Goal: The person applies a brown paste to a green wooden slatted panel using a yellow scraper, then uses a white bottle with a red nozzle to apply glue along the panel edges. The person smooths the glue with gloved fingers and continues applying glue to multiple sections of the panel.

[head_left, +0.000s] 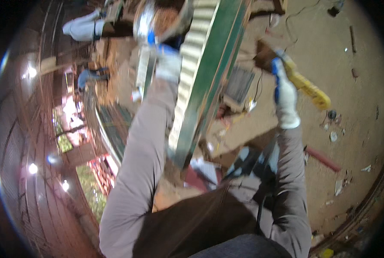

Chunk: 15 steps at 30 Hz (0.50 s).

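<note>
Yellow-handled tool [301, 81] is in your R hand [285, 94], glove closed round it, out to the R of the long green piece [215, 64] & apart from it; brown head points up-L, prob. so the handle stays free at your side; L hand [168, 64] is at the cream ribbed face [192, 77], prob. to steady the piece, but blur hides the fingers, so can't tell if it's gripping; the piece's near end [181, 158] sits close to your L forearm, so mind that edge; grey slatted panel [239, 84] lies between piece & R arm, tight there; more room looks R, over brown floor [364, 129] w/ scraps & a red rod [323, 159].
</note>
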Tool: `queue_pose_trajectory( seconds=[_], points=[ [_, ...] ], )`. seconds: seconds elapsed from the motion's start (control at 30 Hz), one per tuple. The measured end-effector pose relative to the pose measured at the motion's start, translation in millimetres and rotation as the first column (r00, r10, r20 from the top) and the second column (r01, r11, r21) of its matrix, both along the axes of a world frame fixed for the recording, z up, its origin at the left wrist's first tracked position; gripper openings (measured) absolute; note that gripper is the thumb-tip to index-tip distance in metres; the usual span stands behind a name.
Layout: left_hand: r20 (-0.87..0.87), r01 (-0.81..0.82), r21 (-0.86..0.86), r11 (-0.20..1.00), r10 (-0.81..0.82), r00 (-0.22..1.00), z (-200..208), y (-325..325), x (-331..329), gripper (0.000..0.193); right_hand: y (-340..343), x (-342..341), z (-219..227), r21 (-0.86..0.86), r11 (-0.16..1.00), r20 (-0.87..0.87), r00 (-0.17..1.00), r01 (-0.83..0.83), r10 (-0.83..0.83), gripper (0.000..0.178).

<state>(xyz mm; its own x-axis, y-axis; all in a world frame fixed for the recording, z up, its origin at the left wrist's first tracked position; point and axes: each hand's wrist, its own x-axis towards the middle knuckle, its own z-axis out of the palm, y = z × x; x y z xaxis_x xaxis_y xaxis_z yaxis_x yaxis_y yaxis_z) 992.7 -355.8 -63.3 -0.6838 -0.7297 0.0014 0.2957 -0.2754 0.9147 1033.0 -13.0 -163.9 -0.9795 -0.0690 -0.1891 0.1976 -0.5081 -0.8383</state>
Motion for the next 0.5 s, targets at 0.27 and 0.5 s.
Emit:
queue_pose_trajectory(
  seconds=[0.27, 0.5],
  points=[
    [0.043, 0.317, -0.023, 0.948, -0.316, 0.948, 51.6, -59.1, 198.2, 0.082, 29.8, 235.0, -16.4, 0.699, 0.713, -0.287, 0.934, 0.054, 0.211, 0.053],
    [0.11, 0.122, 0.034, 0.992, -0.125, 0.986, 38.9, -46.9, 339.0, 0.08, -26.6, 353.9, 20.9, 0.532, 0.844, -0.101, 0.984, -0.073, 0.149, 0.044]
  ],
)
